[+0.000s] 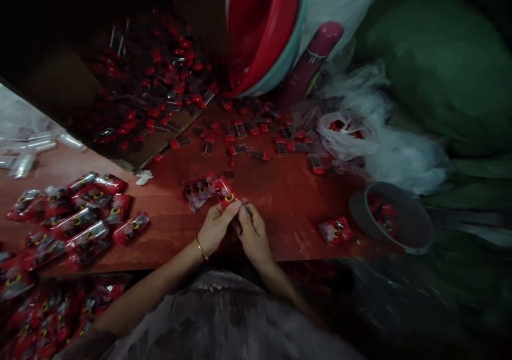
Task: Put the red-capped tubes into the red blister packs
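A red packet [226,192] is held just above the bench [280,200], near the middle of the view. It is pinched at its lower end by the fingertips of the left hand [216,228], on whose wrist a gold bangle [201,249] is worn. The right hand [253,236] is closed on the same end, its fingers curled tight just beside the left ones.

A small pile of packets [196,190] is seen touching the held packet at ten o'clock. A heap of filled packets [76,218] is spread at nine o'clock, well apart. Loose red-capped pieces [248,132] are scattered at twelve o'clock, with a tilted red bowl [260,24] beyond them. At three o'clock a single packet [336,230] is laid beside a grey bowl [416,232] holding red pieces.
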`<state>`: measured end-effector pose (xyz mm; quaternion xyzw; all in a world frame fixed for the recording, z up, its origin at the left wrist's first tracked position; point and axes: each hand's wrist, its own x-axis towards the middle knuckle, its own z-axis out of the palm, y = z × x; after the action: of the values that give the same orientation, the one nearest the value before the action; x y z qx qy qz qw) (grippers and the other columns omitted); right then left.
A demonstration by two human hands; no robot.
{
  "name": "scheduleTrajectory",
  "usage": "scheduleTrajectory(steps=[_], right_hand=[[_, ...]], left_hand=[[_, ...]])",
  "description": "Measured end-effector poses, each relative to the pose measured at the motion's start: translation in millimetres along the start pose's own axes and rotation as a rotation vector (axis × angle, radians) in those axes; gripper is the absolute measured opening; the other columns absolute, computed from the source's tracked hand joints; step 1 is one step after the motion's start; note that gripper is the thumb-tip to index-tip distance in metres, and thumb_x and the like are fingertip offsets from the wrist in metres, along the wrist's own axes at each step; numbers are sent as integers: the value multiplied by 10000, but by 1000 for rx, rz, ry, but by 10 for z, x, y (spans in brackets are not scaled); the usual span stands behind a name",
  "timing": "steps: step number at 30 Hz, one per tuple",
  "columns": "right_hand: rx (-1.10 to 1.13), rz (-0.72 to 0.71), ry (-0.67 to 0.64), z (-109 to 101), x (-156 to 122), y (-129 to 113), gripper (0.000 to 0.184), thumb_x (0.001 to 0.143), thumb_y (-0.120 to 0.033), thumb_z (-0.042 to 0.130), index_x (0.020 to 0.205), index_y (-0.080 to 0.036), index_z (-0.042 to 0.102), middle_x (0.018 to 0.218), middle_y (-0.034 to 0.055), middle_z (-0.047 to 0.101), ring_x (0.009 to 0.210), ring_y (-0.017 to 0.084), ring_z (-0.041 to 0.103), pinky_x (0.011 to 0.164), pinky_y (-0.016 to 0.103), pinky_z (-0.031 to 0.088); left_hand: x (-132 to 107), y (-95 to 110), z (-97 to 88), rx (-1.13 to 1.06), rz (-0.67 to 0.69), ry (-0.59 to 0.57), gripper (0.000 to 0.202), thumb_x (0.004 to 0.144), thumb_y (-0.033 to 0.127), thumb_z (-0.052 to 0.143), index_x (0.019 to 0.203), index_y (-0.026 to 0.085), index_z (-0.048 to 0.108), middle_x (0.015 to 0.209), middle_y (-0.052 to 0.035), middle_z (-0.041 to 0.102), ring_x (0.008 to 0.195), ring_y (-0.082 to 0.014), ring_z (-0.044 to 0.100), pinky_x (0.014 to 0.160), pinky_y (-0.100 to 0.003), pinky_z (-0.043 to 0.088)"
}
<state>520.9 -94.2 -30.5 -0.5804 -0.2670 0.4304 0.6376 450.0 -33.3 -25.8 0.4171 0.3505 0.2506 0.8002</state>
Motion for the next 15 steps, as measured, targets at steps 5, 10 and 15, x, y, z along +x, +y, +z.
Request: scheduleTrajectory(steps=[5,10,15], right_hand=[[121,74,-72,-2,12,35,288,840,-509,475,849,-221,490,592,-70,423,429,57,369,381,162,340],[64,19,-240,-33,-3,58,281,870,-485,431,908,-216,502,636,-56,499,386,45,387,406,186,375],[-151,-97,-119,-19,-11,50,281,886,-460,405,866,-202,515,519,-71,448,392,62,401,390,179,336]], left_hand=[[-31,111,-8,-53,16,-20,509,732,524,581,1050,131,637,503,2,602,360,-98,504,315,-188,403],[-22,175,-47,-100,27,15,549,729,546,569,1070,119,618,549,-3,610,303,-67,421,260,-192,369],[-34,59,-28,-21,27,-42,506,744,518,570,1046,115,616,527,36,550,303,-78,466,267,-194,391]])
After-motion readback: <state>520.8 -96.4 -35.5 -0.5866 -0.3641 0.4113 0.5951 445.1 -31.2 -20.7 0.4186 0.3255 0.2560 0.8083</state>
